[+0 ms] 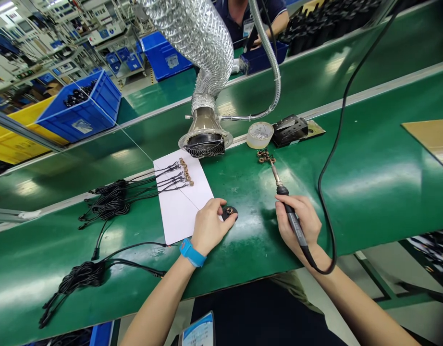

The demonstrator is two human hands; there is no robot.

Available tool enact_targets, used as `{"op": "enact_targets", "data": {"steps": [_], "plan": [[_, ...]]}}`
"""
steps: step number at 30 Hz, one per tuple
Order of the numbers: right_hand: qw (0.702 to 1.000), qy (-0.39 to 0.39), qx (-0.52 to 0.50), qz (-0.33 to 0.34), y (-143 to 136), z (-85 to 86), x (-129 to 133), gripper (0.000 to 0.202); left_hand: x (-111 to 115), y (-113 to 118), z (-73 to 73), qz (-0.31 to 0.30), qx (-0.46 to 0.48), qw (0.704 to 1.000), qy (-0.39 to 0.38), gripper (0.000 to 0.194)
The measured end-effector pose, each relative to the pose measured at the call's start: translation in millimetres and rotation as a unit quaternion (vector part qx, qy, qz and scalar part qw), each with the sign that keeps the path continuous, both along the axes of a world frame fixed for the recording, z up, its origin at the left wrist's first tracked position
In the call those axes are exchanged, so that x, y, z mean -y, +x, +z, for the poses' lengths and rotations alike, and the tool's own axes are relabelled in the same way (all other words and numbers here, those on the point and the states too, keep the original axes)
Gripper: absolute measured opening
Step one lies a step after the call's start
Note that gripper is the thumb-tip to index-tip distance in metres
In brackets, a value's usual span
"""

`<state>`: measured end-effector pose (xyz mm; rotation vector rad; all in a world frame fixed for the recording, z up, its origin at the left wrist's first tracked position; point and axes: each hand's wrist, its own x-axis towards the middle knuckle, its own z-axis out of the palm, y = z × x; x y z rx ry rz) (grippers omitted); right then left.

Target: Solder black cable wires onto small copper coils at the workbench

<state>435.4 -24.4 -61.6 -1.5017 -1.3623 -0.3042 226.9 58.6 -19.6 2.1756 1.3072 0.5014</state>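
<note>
Steady the black disc [235,212] pinched in left hand [210,226], lightly guiding the soldering iron [282,190] gripped in right hand [305,220].

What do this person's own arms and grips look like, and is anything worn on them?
The left grip and the right grip are both human hands without gloves. No sleeve shows on the left forearm or the right forearm. A bright blue wristband with a small raised blue fitting circles the left wrist; no band shows on the right.

Left hand [213,221] palm-down, fingers [218,203] curled, right hand [303,222] in pen-like grip, forearms [164,298] apart
</note>
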Motion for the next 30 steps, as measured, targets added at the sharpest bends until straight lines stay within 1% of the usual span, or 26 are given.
{"op": "enact_targets", "data": {"steps": [1,2,4,5,8,13,17,20,23,26,30], "plan": [[1.0,-0.001,-0.002,0.001,0,-0.4,0,0.023,-1,-1,3.4,-0.003,0.007,1.0,0.011,0.022],[1.0,-0.001,-0.003,0.001,0,-0.7,0,0.024,-1,-2,6.6,-0.007,0.013,1.0,0.021,0.02],[1.0,0.001,-0.005,0.001,0,-1.0,0,0.024,-4,-3,11.6,-0.024,0.017,0.999,0.033,0.006],[1.0,0.001,-0.005,0.0,1,-1.0,0,0.023,-5,-3,13.2,-0.033,0.017,0.999,0.034,0.004],[1.0,-0.003,-0.009,-0.006,0,-0.7,1,0.022,-12,-4,15.3,-0.052,0.006,0.998,0.018,0.013],[1.0,0.002,-0.015,0.002,0,-0.4,1,0.023,-25,-3,17.1,-0.086,-0.026,0.996,-0.009,0.016],[1.0,0.001,-0.017,0.001,0,-0.6,1,0.024,-34,-1,19.2,-0.105,-0.03,0.994,-0.03,0.018],[1.0,-0.007,-0.025,-0.003,0,-0.3,1,0.023,-41,0,20.4,-0.125,-0.034,0.991,-0.04,0.022],[0.999,-0.01,-0.03,0.002,0,0.2,1,0.024,-45,1,19.5,-0.145,-0.029,0.987,-0.07,0.025],[1.0,-0.009,-0.029,0.006,1,0.6,1,0.026,-48,-1,14.5,-0.136,-0.003,0.983,-0.122,0.025],[1.0,-0.002,-0.029,0.01,1,0.7,1,0.028,-48,-10,5.5,-0.067,0.088,0.974,-0.199,0.025]]}}
